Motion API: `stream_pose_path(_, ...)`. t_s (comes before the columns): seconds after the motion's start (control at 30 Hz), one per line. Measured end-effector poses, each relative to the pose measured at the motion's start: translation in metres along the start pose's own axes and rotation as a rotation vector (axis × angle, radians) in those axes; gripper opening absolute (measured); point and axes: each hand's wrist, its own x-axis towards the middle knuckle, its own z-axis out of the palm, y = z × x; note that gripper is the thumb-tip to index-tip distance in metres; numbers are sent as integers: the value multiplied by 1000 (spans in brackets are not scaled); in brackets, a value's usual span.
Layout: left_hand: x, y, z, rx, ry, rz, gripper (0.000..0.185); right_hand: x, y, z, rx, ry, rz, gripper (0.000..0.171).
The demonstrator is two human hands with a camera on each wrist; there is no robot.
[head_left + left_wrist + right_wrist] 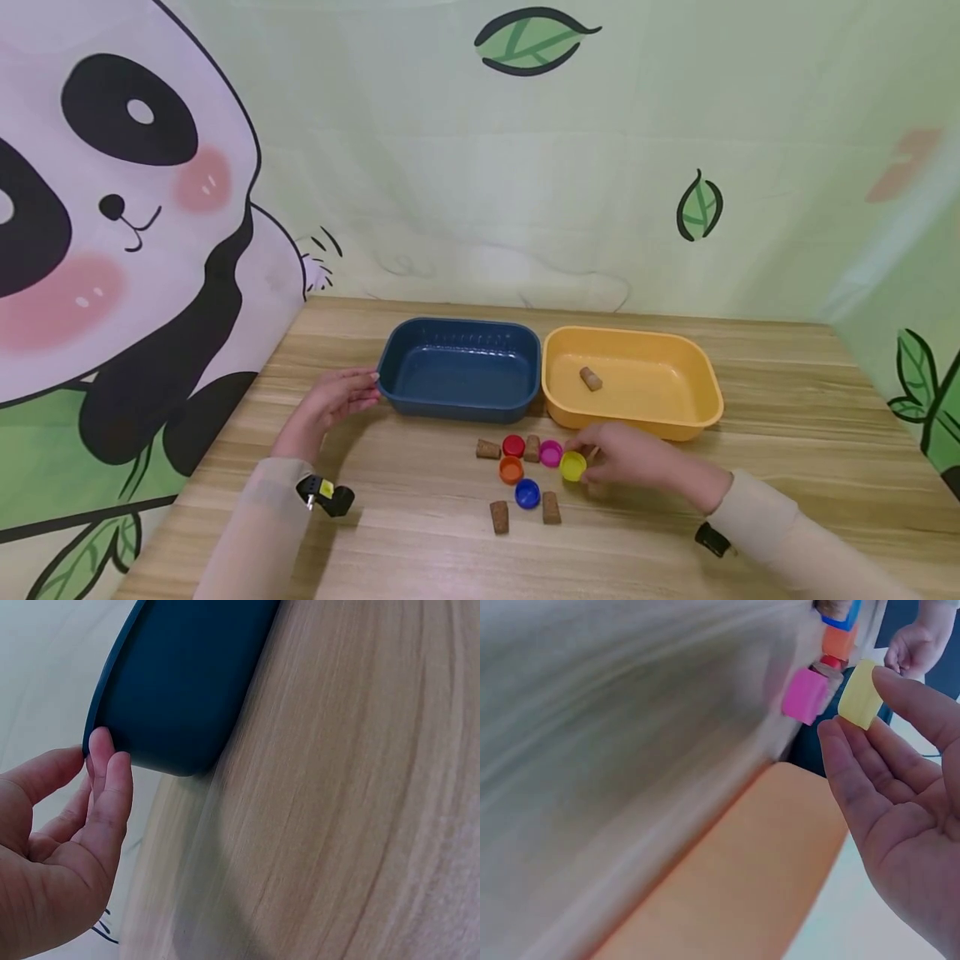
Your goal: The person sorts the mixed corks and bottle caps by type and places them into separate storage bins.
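My left hand (pixel 366 388) lies on the wooden table with straight fingers (pixel 109 776) touching the left rim of an empty dark blue tray (pixel 459 406) (pixel 180 682). My right hand (pixel 587 463) (pixel 866 716) pinches a yellow bottle cap (pixel 573 466) (pixel 859 694) between thumb and fingertip, just above the table in front of the yellow tray (pixel 633 335) (pixel 727 870). One cork (pixel 591 379) lies inside the yellow tray. Beside the yellow cap sit a pink cap (pixel 551 452) (pixel 805 695), a red cap (pixel 513 446), an orange cap (pixel 511 470) and a blue cap (pixel 527 493), with several corks (pixel 498 517) among them.
The two trays stand side by side at mid-table. A printed panda and leaf backdrop (pixel 127 208) walls in the left, back and right sides. Bare wood table (pixel 787 400) stretches right of the yellow tray and along the front edge.
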Motion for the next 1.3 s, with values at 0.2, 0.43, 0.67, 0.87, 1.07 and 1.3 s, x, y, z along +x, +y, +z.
stream_pose_path(0.2, 0, 0, 0, -6, -9, 7, 49, 1, -3, -12, -1, 1, -23, 33)
stream_pose_path(0.43, -2, 1, 1, -12, -17, 12, 48, 5, -6, -22, -43, 1, 4, 33)
stream_pose_path(0.67, -2, 2, 2, -8, -17, 18, 48, 7, -14, -33, -57, 6, -27, 32)
stream_pose_path(0.87, -1, -1, 0, 6, -12, 10, 50, 12, -23, -50, -44, -9, 20, 35)
stream_pose_path(1.07, -3, -1, 0, -3, -15, 10, 50, 20, -28, -68, -81, -30, 28, 37)
stream_pose_path(1.3, -2, 0, 1, -6, -18, 11, 48, 23, -33, -84, -69, -37, -4, 39)
